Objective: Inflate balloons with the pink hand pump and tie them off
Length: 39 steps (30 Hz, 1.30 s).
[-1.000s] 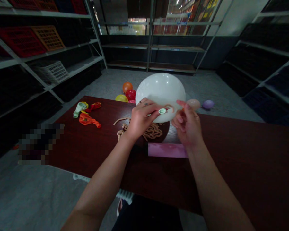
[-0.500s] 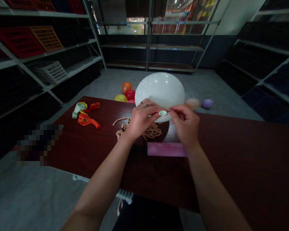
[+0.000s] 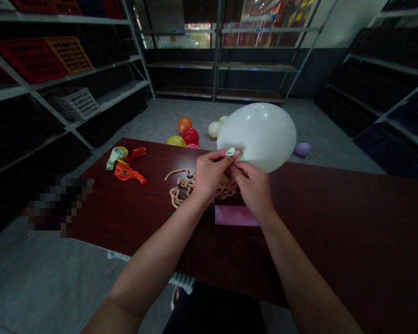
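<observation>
A large inflated white balloon (image 3: 259,132) sits beyond my hands, its neck toward me. My left hand (image 3: 212,171) pinches the neck, and the pale green-white mouth of the balloon pokes up above its fingers. My right hand (image 3: 252,185) is closed at the neck just below and right of the left fingertips; part of its grip is hidden. Beneath the hands, a tangle of beige cord (image 3: 181,188) lies on the dark red-brown table (image 3: 327,232). A pink-purple cylinder (image 3: 235,215) lies beside the cord, partly covered by my right wrist.
Uninflated balloons, orange (image 3: 128,172) and pale green (image 3: 115,157), lie at the table's left. Inflated balloons, orange (image 3: 185,125), red (image 3: 191,136) and purple (image 3: 303,149), rest on the floor beyond. Shelves with crates (image 3: 69,53) stand left; a metal rack (image 3: 216,67) stands behind.
The white balloon has swung to the right and tilted. My right hand has moved left and lower, close against the left fingers, and the balloon's mouth has shifted slightly up and left.
</observation>
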Motion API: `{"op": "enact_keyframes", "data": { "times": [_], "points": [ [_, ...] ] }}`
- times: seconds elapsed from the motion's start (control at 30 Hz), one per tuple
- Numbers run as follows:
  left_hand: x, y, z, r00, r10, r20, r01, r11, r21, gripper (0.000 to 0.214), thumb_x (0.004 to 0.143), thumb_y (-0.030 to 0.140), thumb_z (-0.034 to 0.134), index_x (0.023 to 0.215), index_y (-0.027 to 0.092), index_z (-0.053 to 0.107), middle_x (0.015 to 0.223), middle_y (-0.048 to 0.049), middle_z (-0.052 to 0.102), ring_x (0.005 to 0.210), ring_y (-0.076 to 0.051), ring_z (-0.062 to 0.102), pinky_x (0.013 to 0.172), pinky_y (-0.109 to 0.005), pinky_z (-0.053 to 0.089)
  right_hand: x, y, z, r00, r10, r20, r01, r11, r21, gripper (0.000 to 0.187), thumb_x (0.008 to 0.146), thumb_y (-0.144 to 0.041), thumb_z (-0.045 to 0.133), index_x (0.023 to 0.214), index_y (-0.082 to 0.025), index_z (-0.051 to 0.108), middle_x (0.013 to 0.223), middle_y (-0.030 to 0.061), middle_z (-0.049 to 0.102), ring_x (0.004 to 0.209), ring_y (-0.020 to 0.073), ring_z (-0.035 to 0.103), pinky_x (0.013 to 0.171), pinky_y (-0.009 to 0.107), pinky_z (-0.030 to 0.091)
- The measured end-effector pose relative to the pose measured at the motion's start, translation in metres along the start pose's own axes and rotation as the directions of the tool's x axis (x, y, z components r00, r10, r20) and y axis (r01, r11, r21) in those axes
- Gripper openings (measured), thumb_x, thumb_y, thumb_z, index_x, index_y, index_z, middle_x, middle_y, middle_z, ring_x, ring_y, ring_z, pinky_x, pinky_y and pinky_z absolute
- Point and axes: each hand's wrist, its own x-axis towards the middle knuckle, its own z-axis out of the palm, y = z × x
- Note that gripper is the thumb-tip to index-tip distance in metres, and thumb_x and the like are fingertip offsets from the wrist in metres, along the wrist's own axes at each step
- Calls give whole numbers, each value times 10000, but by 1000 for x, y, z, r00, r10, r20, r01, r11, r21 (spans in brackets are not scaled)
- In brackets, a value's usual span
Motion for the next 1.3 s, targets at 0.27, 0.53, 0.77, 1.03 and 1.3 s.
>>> {"op": "enact_keyframes", "data": {
  "times": [0.27,0.53,0.77,1.03,1.3],
  "points": [
    [-2,3,-4,1000,-20,13,19,996,81,191,753,355,833,862,197,826,843,-45,785,774,-176,713,668,-283,568,4,8,4,955,204,215,-270,899,345,348,800,-543,697,901,-211,701,651,-9,629,508,143,592,509,303,519],
    [8,-3,-11,996,93,12,-94,983,160,178,777,335,820,876,187,820,899,-54,794,809,-171,722,782,-306,575,8,3,-9,960,207,188,-273,843,465,300,793,-503,742,813,-213,671,549,-88,337,468,58,284,421,217,207],
    [2,4,-14,839,471,274,-545,720,431,138,925,272,681,931,181,785,993,-67,775,939,-178,692,875,-330,540,13,-9,-37,959,218,183,-284,744,604,233,816,-389,736,724,-211,619,570,-81,296,487,63,183,428,230,198],
    [-10,18,-13,419,411,810,-882,-28,470,202,1005,194,544,1062,197,738,1175,-58,747,936,-158,671,779,-294,496,20,14,-37,923,328,203,-382,713,588,363,688,-451,835,697,-210,563,596,-65,452,491,49,312,411,187,219],
    [-15,30,-20,538,280,795,-843,209,496,252,1026,211,487,1218,238,647,1188,-30,742,940,-141,720,685,-233,502,23,13,-46,926,254,280,-370,758,538,427,678,-530,843,656,-209,562,542,-73,394,477,53,309,425,208,241]
  ]
}}
